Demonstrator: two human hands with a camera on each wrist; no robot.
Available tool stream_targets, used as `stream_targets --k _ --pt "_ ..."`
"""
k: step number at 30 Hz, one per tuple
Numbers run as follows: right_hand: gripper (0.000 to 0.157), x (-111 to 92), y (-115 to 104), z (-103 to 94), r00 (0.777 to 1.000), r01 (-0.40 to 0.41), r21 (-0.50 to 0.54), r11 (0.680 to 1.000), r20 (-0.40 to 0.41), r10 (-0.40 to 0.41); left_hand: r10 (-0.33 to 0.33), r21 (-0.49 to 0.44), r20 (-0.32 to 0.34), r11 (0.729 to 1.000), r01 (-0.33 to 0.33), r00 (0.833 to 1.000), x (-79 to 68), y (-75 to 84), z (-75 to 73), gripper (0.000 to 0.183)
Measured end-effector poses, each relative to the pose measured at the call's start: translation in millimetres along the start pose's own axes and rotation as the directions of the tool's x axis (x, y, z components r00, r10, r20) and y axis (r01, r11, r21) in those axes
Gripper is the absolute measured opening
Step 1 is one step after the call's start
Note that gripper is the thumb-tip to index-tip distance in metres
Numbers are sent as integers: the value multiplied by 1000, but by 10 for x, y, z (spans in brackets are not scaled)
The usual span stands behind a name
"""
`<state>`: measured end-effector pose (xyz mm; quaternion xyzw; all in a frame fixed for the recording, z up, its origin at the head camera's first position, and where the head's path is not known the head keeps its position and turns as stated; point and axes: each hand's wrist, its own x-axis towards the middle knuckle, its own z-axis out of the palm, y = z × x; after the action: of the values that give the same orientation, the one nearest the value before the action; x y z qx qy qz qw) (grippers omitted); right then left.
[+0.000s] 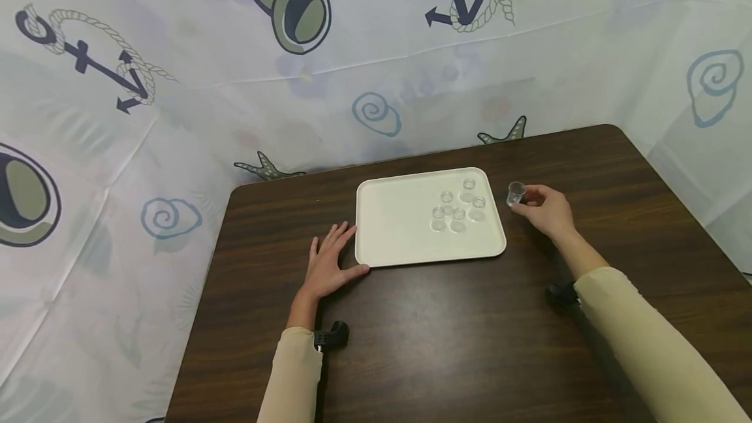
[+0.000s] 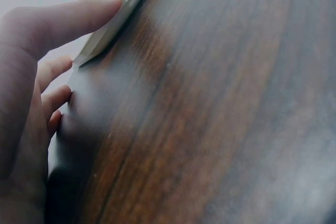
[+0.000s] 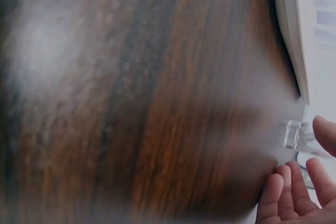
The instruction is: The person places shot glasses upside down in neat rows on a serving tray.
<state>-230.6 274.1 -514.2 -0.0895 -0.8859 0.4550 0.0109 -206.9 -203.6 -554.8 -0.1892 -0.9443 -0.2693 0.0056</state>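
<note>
A cream tray (image 1: 393, 220) lies on the table, with several small clear cups (image 1: 458, 214) grouped on its right half. At the tray's left front corner is my left hand (image 1: 327, 271), fingers spread and thumb on the rim. The left wrist view shows the thumb (image 2: 79, 22) against the tray's edge (image 2: 107, 32). Just beyond the tray's right side, my right hand (image 1: 546, 211) pinches another small clear cup (image 1: 516, 193) between thumb and fingers. Part of that cup (image 3: 292, 134) also shows in the right wrist view, next to the fingertips.
The dark wood-grain table (image 1: 411, 344) has rounded far corners. Behind it hangs a pale cloth (image 1: 423, 96) printed with anchors, shells and starfish. Each wrist carries a black strap device, such as the one on the left (image 1: 331, 337).
</note>
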Motion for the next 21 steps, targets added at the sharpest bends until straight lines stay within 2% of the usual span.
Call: stream_targets --k 8,14,21 --pt "51 9 -17 49 1000 -3 -32 999 -30 2 -1 4 -4 1000 1 1000 9 29 -9 92" --pt "48 22 23 105 995 39 -51 998 -92 -43 -4 11 1 1000 4 1000 4 11 1 91" --pt "44 3 33 122 991 61 -30 998 -119 -64 -9 7 1 1000 9 1000 1 16 0 92"
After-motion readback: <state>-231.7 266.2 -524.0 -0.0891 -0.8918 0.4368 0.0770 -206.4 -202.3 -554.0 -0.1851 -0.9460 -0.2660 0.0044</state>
